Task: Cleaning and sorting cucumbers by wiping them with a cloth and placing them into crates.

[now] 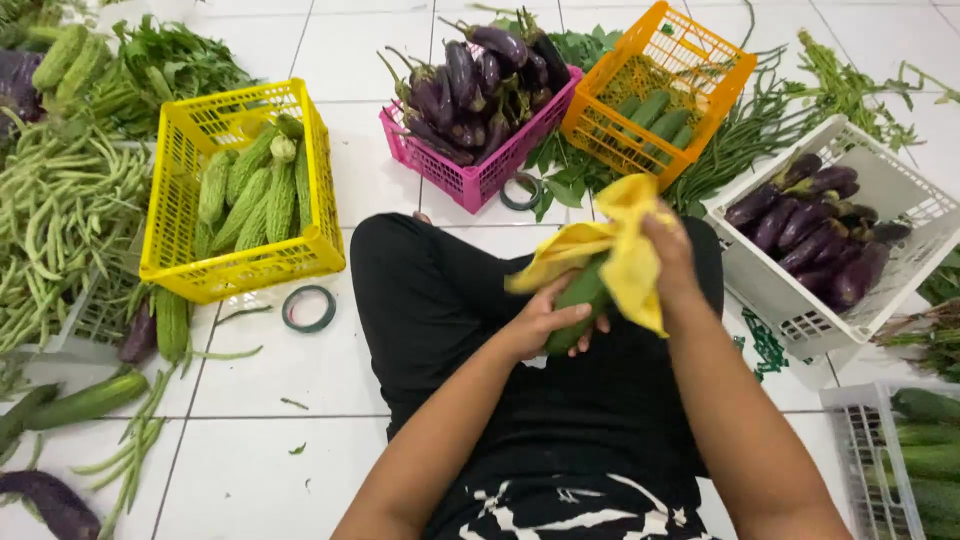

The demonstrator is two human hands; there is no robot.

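Gripping a green cucumber [578, 300] from below, the left hand [548, 322] wraps its fingers around the lower half, while the right hand [668, 250] closes on a yellow cloth [620, 255] that is pressed over the cucumber's upper end. The cloth drapes across the top of the cucumber and hangs down its right side, with one loose corner trailing out to the left above the left hand's knuckles. Both hands are held over the person's lap, above black trousers [440, 300].

Just beyond the grip, on the white tiled floor [290, 380], stand a pink crate [470, 180] piled with purple eggplants [470, 85] and, to its right, an orange crate [700, 70] with a few more cucumbers [655, 115] lying inside. Right of the right hand, close to the forearm, a white crate [790, 300] holds more eggplants [810, 225]. Well to the left of the left hand sits a yellow crate [250, 265] of bitter gourds [255, 190] — a roll of green tape [308, 308] lies on the tiles between it and the person's knee, and a second roll [520, 192] rests just in front of the pink crate. Farther left, loose green beans [60, 220] spread over the floor, and leafy greens [170, 60] lie behind the yellow crate.
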